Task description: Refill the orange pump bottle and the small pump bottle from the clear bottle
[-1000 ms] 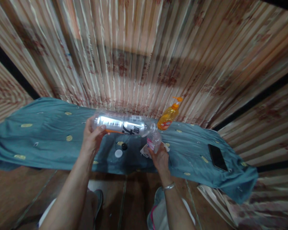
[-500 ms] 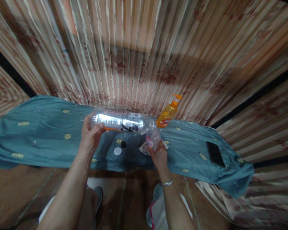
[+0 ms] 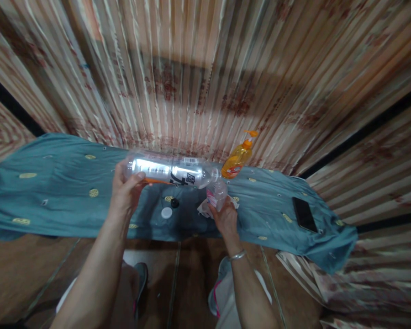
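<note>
Near its base, my left hand grips a large clear plastic bottle with a silver label, dark lettering and an orange strip. The bottle lies nearly level, its neck pointing right. My right hand is wrapped round a small clear plastic bottle with a pink label. The two necks meet, the large one's mouth at the top of the small one; whether liquid passes between them I cannot make out. A crumpled pale cloth or tissue lies beneath my right hand. Below the large bottle are a white cap and a black cap.
An orange pump bottle stands just behind the joined necks. On the right, a black phone lies on the teal patterned cloth covering the narrow table. A pleated curtain hangs right behind it.
Both hands keep their holds, and the bottles stay mouth to mouth at almost the same tilt. The whole view has shifted slightly, with everything a little further up and left.
</note>
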{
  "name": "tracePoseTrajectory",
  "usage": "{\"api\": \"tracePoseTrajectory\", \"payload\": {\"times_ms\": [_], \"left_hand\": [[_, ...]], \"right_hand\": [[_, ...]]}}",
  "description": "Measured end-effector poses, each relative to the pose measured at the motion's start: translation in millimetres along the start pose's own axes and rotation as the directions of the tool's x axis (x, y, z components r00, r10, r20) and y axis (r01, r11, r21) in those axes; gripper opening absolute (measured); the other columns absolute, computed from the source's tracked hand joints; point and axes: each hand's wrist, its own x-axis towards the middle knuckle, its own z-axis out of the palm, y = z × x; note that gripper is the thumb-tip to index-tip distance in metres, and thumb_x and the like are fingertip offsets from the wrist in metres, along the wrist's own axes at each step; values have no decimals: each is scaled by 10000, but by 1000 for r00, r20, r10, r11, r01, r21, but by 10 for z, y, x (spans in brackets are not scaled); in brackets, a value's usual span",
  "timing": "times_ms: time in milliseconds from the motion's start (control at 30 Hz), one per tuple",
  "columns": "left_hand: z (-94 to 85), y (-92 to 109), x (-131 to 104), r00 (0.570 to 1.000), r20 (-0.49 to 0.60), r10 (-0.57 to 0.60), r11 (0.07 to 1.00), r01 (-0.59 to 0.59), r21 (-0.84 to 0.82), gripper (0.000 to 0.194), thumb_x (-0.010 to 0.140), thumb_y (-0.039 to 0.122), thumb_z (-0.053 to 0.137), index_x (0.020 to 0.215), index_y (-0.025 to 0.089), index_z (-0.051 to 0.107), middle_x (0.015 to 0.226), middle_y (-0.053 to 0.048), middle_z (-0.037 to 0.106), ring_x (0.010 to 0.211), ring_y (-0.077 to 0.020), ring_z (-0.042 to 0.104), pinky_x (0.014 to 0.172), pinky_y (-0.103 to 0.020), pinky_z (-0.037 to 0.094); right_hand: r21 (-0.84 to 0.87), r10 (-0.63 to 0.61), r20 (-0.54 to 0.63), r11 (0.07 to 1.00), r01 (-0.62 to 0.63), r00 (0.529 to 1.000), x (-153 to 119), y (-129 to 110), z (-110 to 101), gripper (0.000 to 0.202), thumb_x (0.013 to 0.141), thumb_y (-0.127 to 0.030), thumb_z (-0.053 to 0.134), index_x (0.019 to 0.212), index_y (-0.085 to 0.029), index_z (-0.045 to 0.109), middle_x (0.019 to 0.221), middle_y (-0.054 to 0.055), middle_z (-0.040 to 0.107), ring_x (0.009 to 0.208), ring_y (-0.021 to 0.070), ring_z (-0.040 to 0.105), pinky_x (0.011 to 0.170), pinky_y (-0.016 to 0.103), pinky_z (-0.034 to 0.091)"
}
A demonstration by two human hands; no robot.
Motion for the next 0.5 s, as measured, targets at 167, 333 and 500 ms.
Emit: {"api": "tracePoseTrajectory", "payload": {"times_ms": [167, 333, 500], "left_hand": [[-8, -13, 10, 1000, -6, -3, 1000, 4, 9, 439, 587, 268, 884, 974, 295, 678, 1045, -10, 674, 753, -165, 652, 503, -247, 538], [6, -4, 3, 1000, -19, -17, 1000, 17, -6, 459, 569, 270, 896, 977, 297, 686, 1043, -8, 664, 779, -167, 645, 523, -244, 555], [18, 4, 5, 999, -37, -17, 1000, 16, -10, 474, 551, 263, 896, 974, 286, 684, 1058, -13, 657, 761, -160, 638, 488, -233, 546]], "right_hand": [[-2, -9, -7, 1000, 9, 1000, -5, -6, 10, 624, 967, -527, 618, 1374, -56, 568, 1021, 244, 757, 908, 316, 718, 789, 461, 601], [-8, 37, 66, 999, -37, 997, 12, -32, -29, 656, 944, -527, 658, 1362, -29, 567, 1088, 275, 736, 1004, 351, 716, 833, 480, 598], [9, 30, 43, 999, -31, 999, 12, -19, -20, 603, 937, -510, 671, 1338, -68, 584, 1076, 251, 745, 993, 338, 716, 837, 473, 600]]}}
